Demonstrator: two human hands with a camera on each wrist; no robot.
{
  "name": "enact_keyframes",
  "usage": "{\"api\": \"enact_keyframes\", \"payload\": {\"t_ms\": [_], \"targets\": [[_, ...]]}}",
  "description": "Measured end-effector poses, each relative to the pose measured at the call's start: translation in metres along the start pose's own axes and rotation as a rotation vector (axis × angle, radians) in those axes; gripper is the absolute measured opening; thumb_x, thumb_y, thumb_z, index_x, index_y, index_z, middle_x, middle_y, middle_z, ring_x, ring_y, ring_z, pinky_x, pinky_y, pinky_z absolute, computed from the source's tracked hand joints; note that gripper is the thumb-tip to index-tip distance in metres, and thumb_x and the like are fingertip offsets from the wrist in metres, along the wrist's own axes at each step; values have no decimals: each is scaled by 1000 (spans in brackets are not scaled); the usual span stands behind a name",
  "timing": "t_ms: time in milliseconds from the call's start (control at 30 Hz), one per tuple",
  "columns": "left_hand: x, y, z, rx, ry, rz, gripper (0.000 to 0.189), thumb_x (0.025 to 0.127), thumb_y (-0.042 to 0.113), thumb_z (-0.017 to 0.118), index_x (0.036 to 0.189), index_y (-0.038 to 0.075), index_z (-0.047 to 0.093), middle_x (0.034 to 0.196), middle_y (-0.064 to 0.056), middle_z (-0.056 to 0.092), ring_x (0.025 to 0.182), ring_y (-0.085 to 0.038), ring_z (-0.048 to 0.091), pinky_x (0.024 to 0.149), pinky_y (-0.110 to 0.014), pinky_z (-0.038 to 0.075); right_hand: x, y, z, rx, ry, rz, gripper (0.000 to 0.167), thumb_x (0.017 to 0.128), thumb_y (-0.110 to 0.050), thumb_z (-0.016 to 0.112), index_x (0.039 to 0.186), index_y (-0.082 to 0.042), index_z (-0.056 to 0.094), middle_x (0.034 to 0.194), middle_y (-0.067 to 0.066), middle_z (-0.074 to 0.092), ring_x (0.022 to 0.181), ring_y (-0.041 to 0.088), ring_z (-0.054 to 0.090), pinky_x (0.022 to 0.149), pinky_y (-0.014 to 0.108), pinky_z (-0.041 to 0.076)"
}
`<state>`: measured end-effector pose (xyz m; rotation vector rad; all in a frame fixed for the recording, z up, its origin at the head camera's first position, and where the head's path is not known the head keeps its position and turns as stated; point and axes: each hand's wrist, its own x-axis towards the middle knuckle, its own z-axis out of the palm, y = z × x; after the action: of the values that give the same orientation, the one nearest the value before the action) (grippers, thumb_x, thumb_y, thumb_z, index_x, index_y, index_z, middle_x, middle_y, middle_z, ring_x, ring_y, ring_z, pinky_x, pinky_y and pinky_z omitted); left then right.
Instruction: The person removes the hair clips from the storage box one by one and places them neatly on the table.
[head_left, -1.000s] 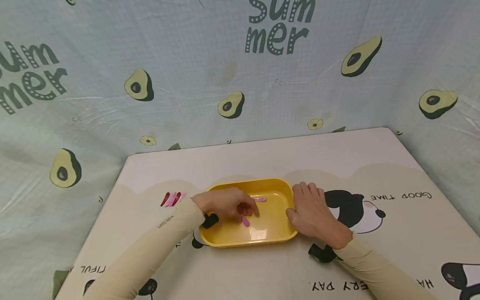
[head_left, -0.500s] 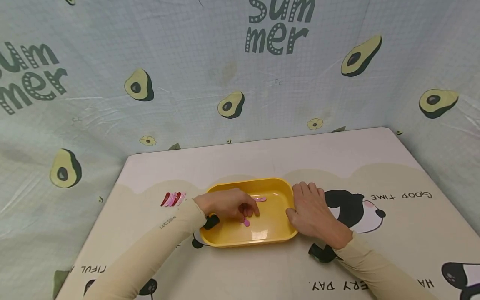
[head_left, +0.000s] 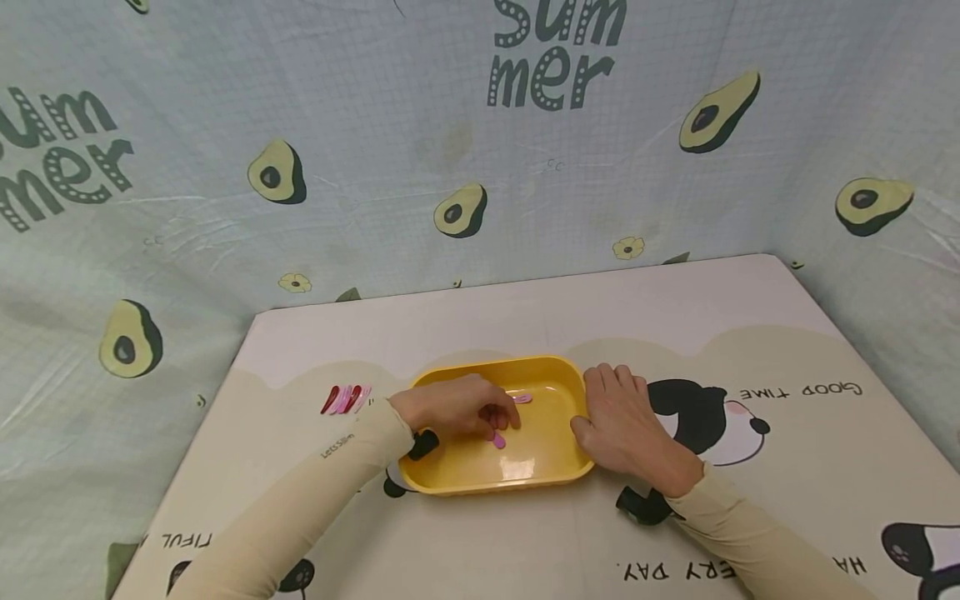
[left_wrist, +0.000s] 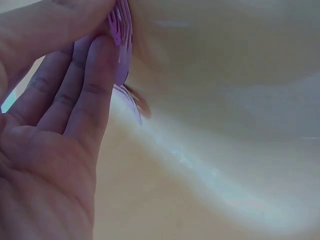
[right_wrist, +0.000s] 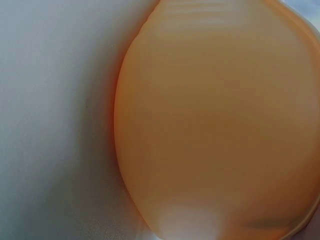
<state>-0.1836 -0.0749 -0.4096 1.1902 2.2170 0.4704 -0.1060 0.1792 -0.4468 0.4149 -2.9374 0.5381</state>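
Note:
A yellow tray (head_left: 551, 425) sits on the table with pink hair clips in it. My left hand (head_left: 465, 407) reaches inside and pinches a pink hair clip (head_left: 498, 440) between thumb and fingers, low over the tray's floor. In the left wrist view the held clips (left_wrist: 122, 45) look like more than one, overlapping, and another clip (left_wrist: 131, 104) lies just past the fingertips. One more pink clip (head_left: 522, 398) rests near the tray's far side, partly behind the hand. My right hand (head_left: 626, 425) grips the tray's right rim, thumb on the inner side.
Left of the tray, several red and pink hair clips (head_left: 345, 398) lie side by side in a row on the printed tabletop (head_left: 510, 542). Behind the table hangs a curtain (head_left: 360, 150) with avocado prints. The right wrist view is filled mostly by the tray's side (right_wrist: 215, 120).
The pinched clip has shifted slightly to the right and away from me within the tray, with the left fingers around it. My right hand stays on the rim.

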Motion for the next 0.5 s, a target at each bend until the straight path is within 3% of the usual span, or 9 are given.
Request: {"api": "enact_keyframes", "payload": {"t_ms": [200,500], "targets": [[-2,2,-3,17,18,26,19,96,10,73,114,7,74,98,-3,73,89,-5,61,85,-15,52,0,0,0,3,-4,2,26,89,-20,57,106,-2,52,90,7,43,91,27,37,82,41,28],[-7,2,-12,38,38,3,24,95,0,69,118,6,74,110,-4,75,97,-12,65,92,-21,55,0,0,-1,6,-3,4,27,89,-20,57,107,-1,53,91,8,43,91,27,36,81,41,27]]}}
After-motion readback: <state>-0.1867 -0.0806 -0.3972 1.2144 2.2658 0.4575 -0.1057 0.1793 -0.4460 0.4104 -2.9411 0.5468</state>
